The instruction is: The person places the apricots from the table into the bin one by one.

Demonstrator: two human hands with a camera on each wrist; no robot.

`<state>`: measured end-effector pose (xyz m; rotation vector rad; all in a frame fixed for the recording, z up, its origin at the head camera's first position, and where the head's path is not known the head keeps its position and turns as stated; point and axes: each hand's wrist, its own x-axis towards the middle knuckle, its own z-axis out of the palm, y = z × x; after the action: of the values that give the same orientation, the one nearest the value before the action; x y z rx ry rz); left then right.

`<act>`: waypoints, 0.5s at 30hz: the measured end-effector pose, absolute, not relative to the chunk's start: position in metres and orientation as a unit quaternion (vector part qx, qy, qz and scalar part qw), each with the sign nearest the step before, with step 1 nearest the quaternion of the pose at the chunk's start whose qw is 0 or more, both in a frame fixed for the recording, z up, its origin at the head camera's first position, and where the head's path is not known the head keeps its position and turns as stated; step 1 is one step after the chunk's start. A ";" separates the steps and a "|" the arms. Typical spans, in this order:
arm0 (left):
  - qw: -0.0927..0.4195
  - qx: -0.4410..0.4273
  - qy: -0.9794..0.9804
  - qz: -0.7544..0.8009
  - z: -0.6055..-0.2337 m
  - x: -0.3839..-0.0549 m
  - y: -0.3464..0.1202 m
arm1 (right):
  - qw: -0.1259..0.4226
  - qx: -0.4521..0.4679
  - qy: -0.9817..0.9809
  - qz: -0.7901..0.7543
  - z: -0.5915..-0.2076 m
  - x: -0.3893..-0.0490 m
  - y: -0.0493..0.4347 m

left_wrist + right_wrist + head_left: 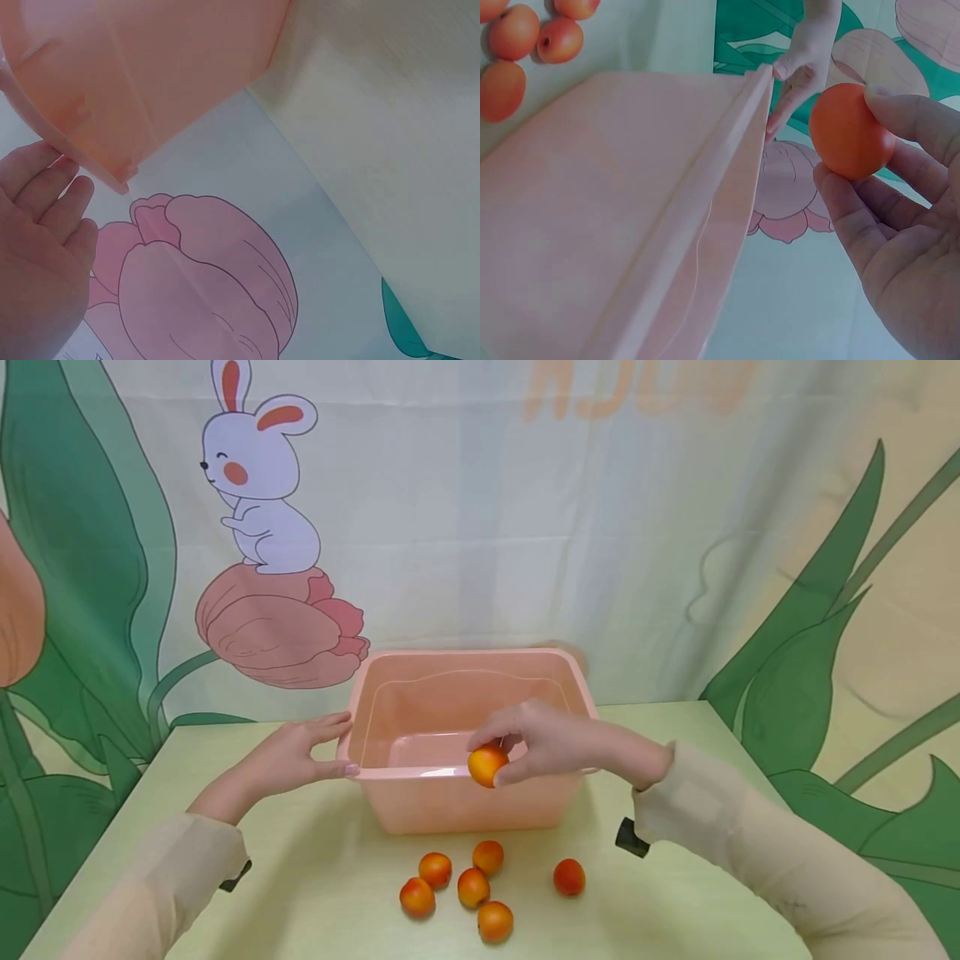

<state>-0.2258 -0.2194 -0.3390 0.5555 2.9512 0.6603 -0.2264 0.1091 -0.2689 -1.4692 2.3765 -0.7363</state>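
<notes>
A pink plastic bin stands upright on the table. My left hand touches the rim at its left front corner, thumb and fingers fairly straight; in the left wrist view, the fingers lie against the outside of the rim. With thumb and fingertips, my right hand pinches a small orange-red fruit, like an apricot, above the bin's front rim. The right wrist view shows this smooth, oval fruit whole between thumb and fingers. No fruit shows on the visible part of the bin's floor.
Several similar fruits lie loosely grouped on the pale table in front of the bin. A single fruit lies apart to their right. Behind the bin hangs a curtain printed with a rabbit, tulips and leaves.
</notes>
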 end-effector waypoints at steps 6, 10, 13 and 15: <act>0.033 0.183 0.959 0.214 -0.338 -0.226 -0.220 | 0.117 -0.498 0.824 -0.243 -0.265 -0.241 0.105; 0.033 0.185 0.958 0.215 -0.339 -0.226 -0.220 | 0.118 -0.491 0.827 -0.248 -0.263 -0.252 0.102; 0.031 0.188 0.958 0.215 -0.339 -0.226 -0.220 | 0.118 -0.484 0.831 -0.248 -0.261 -0.260 0.101; 0.030 0.188 0.958 0.214 -0.339 -0.226 -0.221 | 0.120 -0.474 0.835 -0.251 -0.259 -0.264 0.100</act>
<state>-0.2256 -0.2206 -0.3387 0.5804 2.9541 0.6613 -0.2643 0.1000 -0.2594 -1.3853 2.4397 -0.7345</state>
